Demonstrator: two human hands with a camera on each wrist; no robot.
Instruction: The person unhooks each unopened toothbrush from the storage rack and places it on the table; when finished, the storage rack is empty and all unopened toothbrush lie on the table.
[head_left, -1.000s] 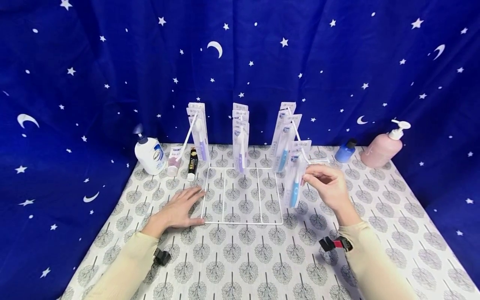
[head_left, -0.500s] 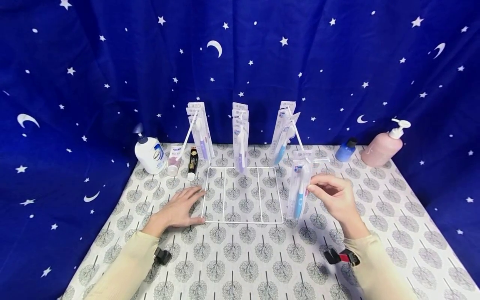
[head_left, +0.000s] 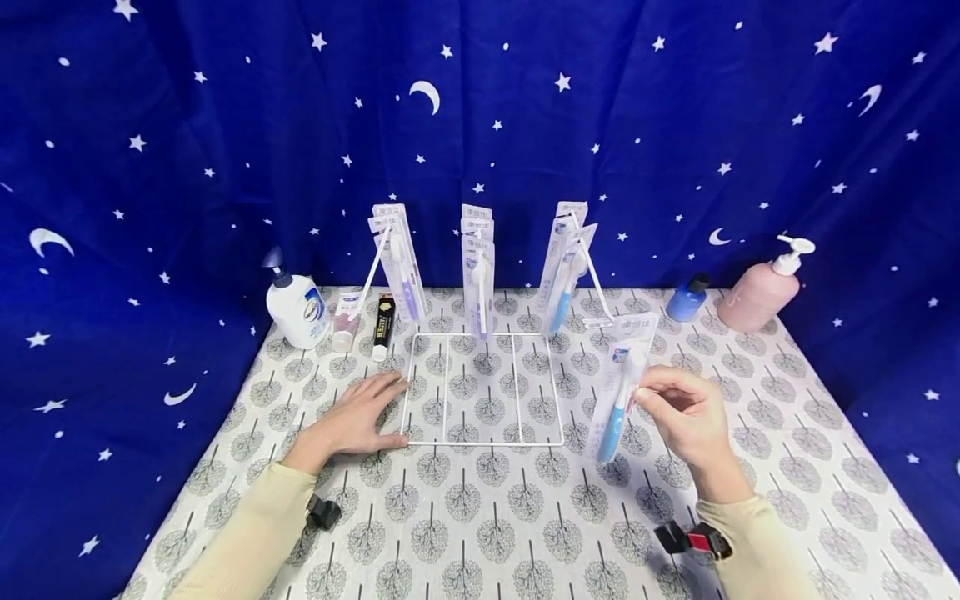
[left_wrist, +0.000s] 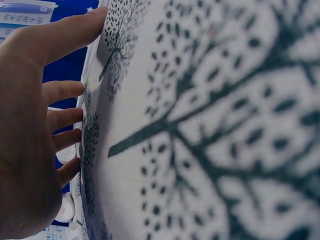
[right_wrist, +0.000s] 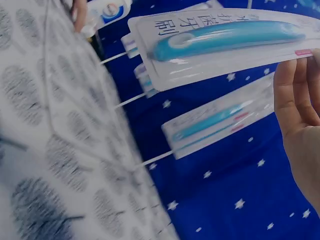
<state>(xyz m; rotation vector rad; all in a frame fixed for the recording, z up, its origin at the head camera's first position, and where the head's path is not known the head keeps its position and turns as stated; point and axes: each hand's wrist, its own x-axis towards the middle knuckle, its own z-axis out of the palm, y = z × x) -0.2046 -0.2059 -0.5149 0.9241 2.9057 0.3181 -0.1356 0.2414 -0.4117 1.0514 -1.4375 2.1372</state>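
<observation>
My right hand point(head_left: 686, 421) pinches the edge of a blister-packed toothbrush point(head_left: 613, 429) with a blue handle, in front of the right-hand prong of a white wire display rack point(head_left: 487, 444). In the right wrist view the pack point(right_wrist: 225, 37) stretches leftward from my fingers point(right_wrist: 286, 95), clear of the tablecloth. Other packed toothbrushes hang on the rack: blue ones point(head_left: 562, 304) on the right prong, purple ones on the middle prong point(head_left: 482, 304) and left prong point(head_left: 407, 292). My left hand point(head_left: 352, 421) rests on the cloth, fingers spread, fingertips at the rack base's left side.
At the left stand a white pump bottle point(head_left: 297, 312), a pinkish tube point(head_left: 346, 325) and a black tube point(head_left: 383, 329). A blue bottle point(head_left: 686, 302) and a pink pump bottle point(head_left: 759, 296) stand back right. A blue starry curtain point(head_left: 480, 125) hangs behind the patterned tablecloth point(head_left: 465, 533).
My right hand has drawn the front blue toothbrush pack off the right prong, moving it toward me and to the right. The left hand stays in place.
</observation>
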